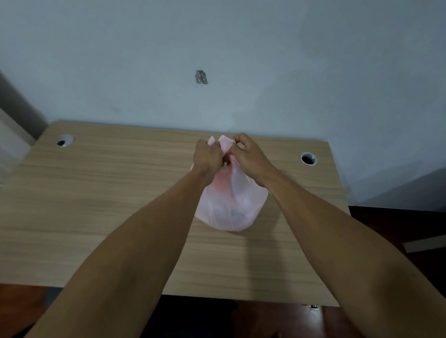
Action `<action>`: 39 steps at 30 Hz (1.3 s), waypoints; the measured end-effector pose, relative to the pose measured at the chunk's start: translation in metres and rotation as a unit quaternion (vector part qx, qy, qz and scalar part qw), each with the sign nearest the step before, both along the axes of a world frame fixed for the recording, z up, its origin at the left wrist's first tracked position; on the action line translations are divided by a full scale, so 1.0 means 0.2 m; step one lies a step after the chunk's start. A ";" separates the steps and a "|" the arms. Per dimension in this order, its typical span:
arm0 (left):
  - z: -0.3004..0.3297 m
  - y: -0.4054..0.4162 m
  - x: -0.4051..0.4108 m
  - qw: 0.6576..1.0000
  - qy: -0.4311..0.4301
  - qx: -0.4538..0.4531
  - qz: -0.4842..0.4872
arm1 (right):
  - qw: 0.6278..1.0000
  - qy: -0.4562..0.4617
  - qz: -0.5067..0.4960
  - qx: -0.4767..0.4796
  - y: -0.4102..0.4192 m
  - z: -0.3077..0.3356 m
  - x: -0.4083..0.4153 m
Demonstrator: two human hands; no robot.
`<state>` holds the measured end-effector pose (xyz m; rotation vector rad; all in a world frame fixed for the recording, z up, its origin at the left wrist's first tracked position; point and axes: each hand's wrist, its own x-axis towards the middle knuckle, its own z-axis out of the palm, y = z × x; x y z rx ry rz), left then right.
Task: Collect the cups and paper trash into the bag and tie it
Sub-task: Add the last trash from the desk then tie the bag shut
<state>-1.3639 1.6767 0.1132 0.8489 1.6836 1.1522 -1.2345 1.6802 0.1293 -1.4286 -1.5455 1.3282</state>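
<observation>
Item: translucent pink plastic bag [230, 205], upright on wooden table [100, 189]. Left hand [206, 155] and right hand [247, 154] each pinch its gathered top, side by side above the bulge.

left forearm [132, 242]: bare, no sleeve | right forearm [325, 230]: bare, no sleeve

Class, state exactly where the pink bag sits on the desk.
In the head view, the pink bag stands on the desk, right of centre, its neck gripped between the left hand and right hand.
</observation>
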 end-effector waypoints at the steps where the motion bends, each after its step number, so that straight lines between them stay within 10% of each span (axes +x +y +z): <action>1: 0.01 -0.01 0.00 1.000 0.003 0.012 -0.006 | 1.000 -0.006 -0.027 0.003 0.02 -0.01 0.00; 13: -0.03 -0.18 -0.03 0.963 0.119 0.208 -0.125 | 0.976 -0.004 -0.172 -0.133 0.12 0.01 -0.01; 20: 0.00 -0.17 -0.10 0.766 0.514 0.308 -0.233 | 0.976 -0.041 -0.160 -0.143 0.10 0.04 0.00; 30: 0.07 -0.04 -0.16 0.939 0.315 0.034 -0.136 | 0.985 -0.112 0.132 0.028 0.04 0.07 0.09; 34: 0.10 -0.02 -0.17 0.959 0.206 0.015 -0.192 | 0.910 -0.323 0.164 0.203 0.05 0.00 0.12; 39: 0.11 -0.03 -0.16 0.970 0.135 -0.001 -0.200 | 0.818 -0.365 0.134 0.423 0.02 -0.09 0.20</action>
